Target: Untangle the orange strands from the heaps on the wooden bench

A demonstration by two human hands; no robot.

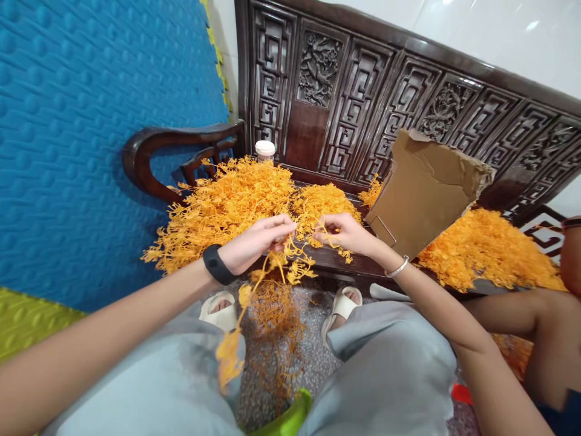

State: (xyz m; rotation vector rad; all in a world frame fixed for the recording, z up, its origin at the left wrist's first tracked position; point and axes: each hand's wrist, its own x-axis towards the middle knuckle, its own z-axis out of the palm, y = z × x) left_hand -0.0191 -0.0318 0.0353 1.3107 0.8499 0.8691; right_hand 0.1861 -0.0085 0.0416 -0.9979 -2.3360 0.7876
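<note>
My left hand point(256, 242) and my right hand point(347, 233) meet over the front edge of a dark carved wooden bench point(345, 91). Both pinch thin orange plastic sprigs point(295, 257) that join between them. A long bunch of the same orange sprigs point(272, 315) hangs down from my left hand between my knees. A black band sits on my left wrist, a silver bangle on the right. Behind my hands a big heap of orange sprigs point(222, 206) covers the bench seat.
A torn cardboard piece point(422, 188) stands on the bench, with another orange heap point(485, 248) to its right. A white-lidded cup point(265, 149) stands at the back. Blue foam mat point(91, 133) on the left. Another person's arm point(535, 315) at right. Green object point(290, 415) below.
</note>
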